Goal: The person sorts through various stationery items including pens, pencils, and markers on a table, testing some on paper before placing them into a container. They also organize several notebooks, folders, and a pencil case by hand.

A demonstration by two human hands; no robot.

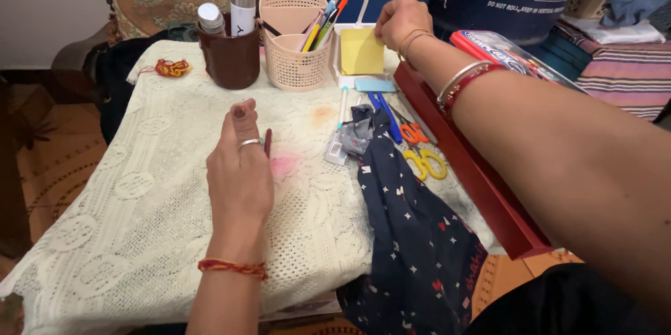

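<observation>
My left hand [241,164] rests on the cream lace tablecloth [140,195], fingers curled around a dark red pen [268,142]. Reaching to the back of the table, my right hand [402,22] pinches the top edge of a yellow sticky-note pad [361,51] that stands in a white holder. Bangles circle the right wrist. A thread band is tied on the left wrist.
A beige perforated pen organiser [297,45] with several pens and a brown cup [231,59] holding two bottles stand at the back. Orange and yellow scissors [421,150], a blue pen [386,117], a dark patterned cloth [419,237] and a red tray edge [468,167] lie on the right.
</observation>
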